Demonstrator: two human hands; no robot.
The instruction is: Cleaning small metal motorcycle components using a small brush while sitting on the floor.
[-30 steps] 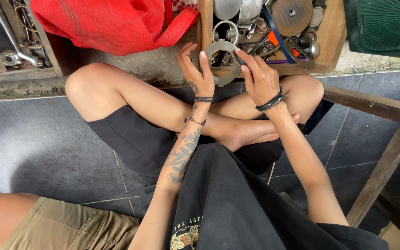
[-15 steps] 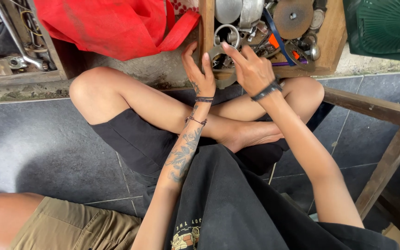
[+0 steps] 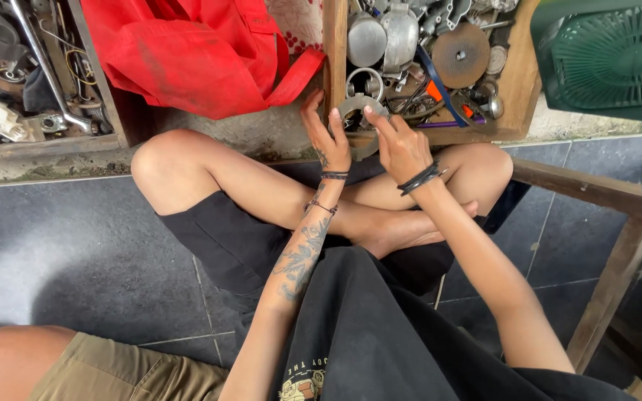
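Pinched between both hands at upper centre of the frame is a grey metal ring plate (image 3: 356, 119): the left hand (image 3: 324, 135) is closed on its left edge w/ thumb and fingers, and the right hand (image 3: 399, 145) is pressed on its right side, index finger laid over the rim. The plate is held upright, just at the near lip of a wooden box (image 3: 523, 82).

Going left to right: at upper left a wooden tray (image 3: 109, 104) is seen w/ a long metal bar (image 3: 46, 70), wires and small white parts. Next to it, top centre-left, a red cloth bag (image 3: 187, 48) is slumped on the concrete step. Below, a bare knee (image 3: 169, 160) and black shorts (image 3: 221, 238) are seen on dark floor tiles (image 3: 68, 245). At lower left a 2nd person's leg in khaki shorts (image 3: 135, 371) is visible. Left forearm is tattooed, w/ wrist bands; black bracelets (image 3: 419, 179) are worn on the right wrist. Behind the hands the box is filled w/ metal covers (image 3: 384, 33), a rusty round disc (image 3: 461, 56), rings and bolts. At upper right a green plastic crate (image 3: 611, 56) is set; a wooden frame (image 3: 618, 223) is seen at right edge.
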